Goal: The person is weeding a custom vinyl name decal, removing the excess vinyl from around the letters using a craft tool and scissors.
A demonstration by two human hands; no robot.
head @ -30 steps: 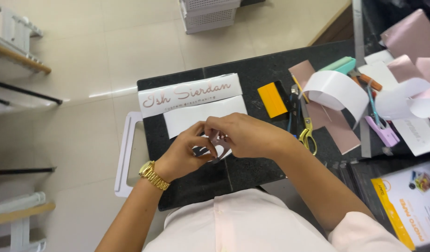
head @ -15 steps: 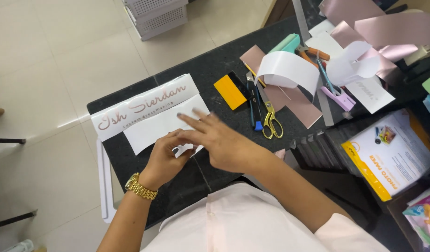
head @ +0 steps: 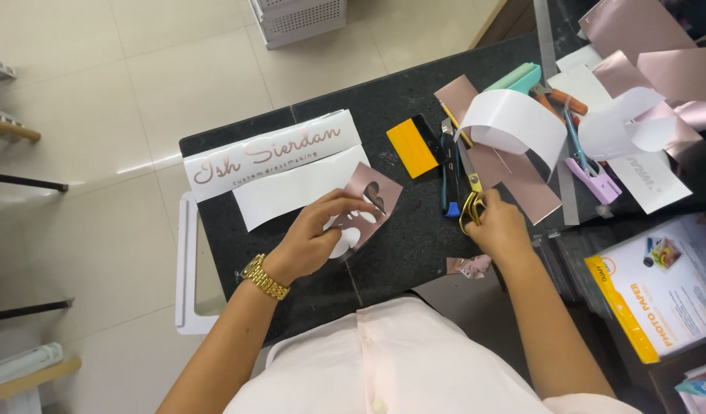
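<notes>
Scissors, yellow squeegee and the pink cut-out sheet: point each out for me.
Scissors (head: pixel 471 201): head view, on the gold handles at the right hand's fingers.
Yellow squeegee (head: pixel 412 147): head view, middle of its yellow face.
Pink cut-out sheet (head: pixel 370 198): head view, upper part above the left hand.

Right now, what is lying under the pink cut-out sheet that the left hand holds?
Under the pink cut-out sheet lie the black table and an edge of a white paper strip. The left hand covers the sheet's lower part, so anything below there stays hidden.
</notes>
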